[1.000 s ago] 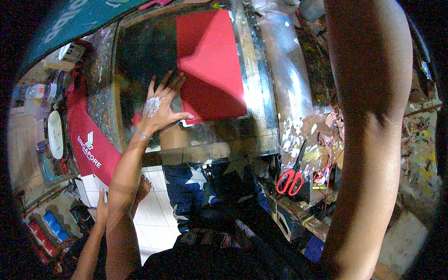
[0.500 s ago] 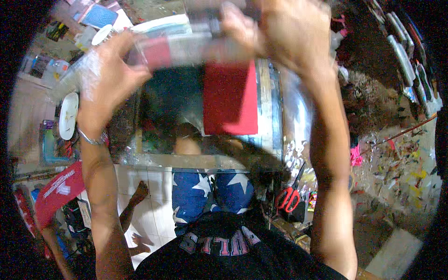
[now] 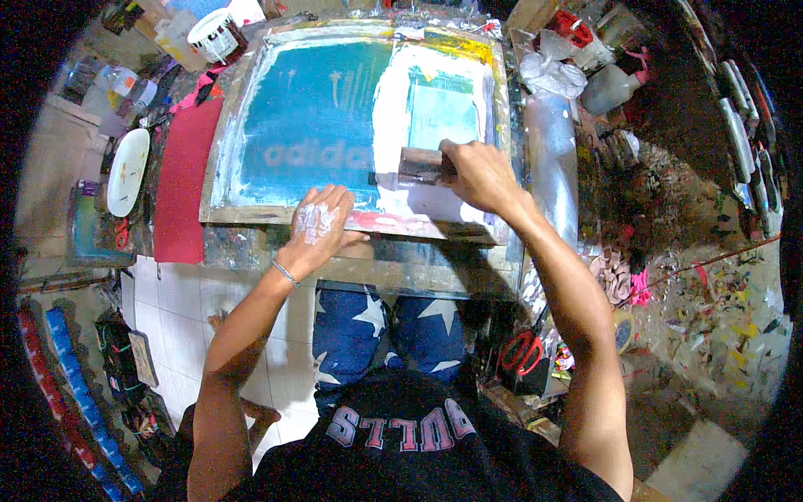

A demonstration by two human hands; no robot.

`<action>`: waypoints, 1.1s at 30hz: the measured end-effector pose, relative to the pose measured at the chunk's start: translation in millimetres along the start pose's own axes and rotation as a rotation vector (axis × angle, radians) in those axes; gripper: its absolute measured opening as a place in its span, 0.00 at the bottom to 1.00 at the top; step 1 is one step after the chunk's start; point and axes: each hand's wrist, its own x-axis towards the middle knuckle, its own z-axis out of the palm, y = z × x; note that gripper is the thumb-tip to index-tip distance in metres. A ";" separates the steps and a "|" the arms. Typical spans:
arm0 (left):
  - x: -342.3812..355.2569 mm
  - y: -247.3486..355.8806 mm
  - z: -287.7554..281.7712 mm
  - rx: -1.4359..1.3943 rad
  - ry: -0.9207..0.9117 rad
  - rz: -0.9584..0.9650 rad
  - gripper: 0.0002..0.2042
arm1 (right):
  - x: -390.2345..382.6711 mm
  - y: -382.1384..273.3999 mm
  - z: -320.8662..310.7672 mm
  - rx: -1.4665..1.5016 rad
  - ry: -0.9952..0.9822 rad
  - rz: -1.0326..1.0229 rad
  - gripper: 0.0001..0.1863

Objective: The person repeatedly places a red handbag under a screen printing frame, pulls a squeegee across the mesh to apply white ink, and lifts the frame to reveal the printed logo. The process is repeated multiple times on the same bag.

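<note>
A wide, paint-stained bench (image 3: pixel 376 281) carries the work. Lying on it, the framed screen (image 3: pixel 326 121) takes up most of the top, its mesh teal on the left, with a white band and a pale blue rectangle to the right and yellow at the far right corner. Left of the frame lies a long red sheet (image 3: pixel 187 184), and beyond that, near the bench's left side, a white oval dish (image 3: pixel 128 173). The right hand (image 3: pixel 483 177) is clenched over the screen's right part; the left hand (image 3: pixel 322 222), white-smeared across its back, grasps the frame's near edge. Red-handled scissors (image 3: pixel 521 352) sit near the right forearm. Smallest is a flat, dark scraper (image 3: pixel 420 166), gripped in the right hand, over the whitened mesh.
</note>
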 end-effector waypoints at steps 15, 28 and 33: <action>-3.3 -8.8 11.4 -0.016 0.056 0.019 0.26 | -12.2 -16.2 -21.4 0.004 -0.043 0.066 0.08; -3.1 -7.2 10.1 -0.077 0.065 0.011 0.28 | -5.9 17.9 50.1 -0.213 0.394 -0.062 0.13; -3.0 -8.2 8.1 -0.076 0.027 0.002 0.26 | 86.5 73.5 20.5 -0.287 0.343 -0.037 0.10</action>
